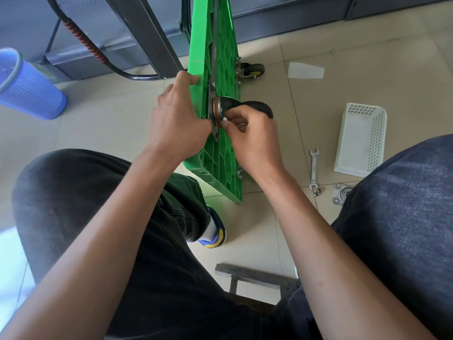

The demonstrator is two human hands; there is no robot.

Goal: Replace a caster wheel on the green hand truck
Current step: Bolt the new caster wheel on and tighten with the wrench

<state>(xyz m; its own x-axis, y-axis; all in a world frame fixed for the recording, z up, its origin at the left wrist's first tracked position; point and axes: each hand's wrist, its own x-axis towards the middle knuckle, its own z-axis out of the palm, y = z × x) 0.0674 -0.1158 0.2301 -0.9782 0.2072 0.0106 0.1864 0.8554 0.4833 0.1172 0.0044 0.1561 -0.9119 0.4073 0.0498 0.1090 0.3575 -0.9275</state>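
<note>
The green hand truck (pixel 215 55) stands on its edge on the tiled floor, underside facing right. A black caster wheel (pixel 255 106) with its metal plate sits against the underside at mid-height. My left hand (pixel 179 119) grips the deck's left edge, thumb near the plate. My right hand (pixel 255 138) pinches a small silver nut (pixel 224 119) at the caster's plate. Another caster (pixel 250 69) is mounted further up. A removed caster plate (pixel 342 192) lies on the floor by my right knee, partly hidden.
A spanner (pixel 313 168) and loose nuts (pixel 318 191) lie on the tiles at right, beside a white perforated basket (pixel 360 141). A blue bin (pixel 27 87) stands far left. The truck's black handle (pixel 95 52) and grey cabinets are behind. My knees flank the truck.
</note>
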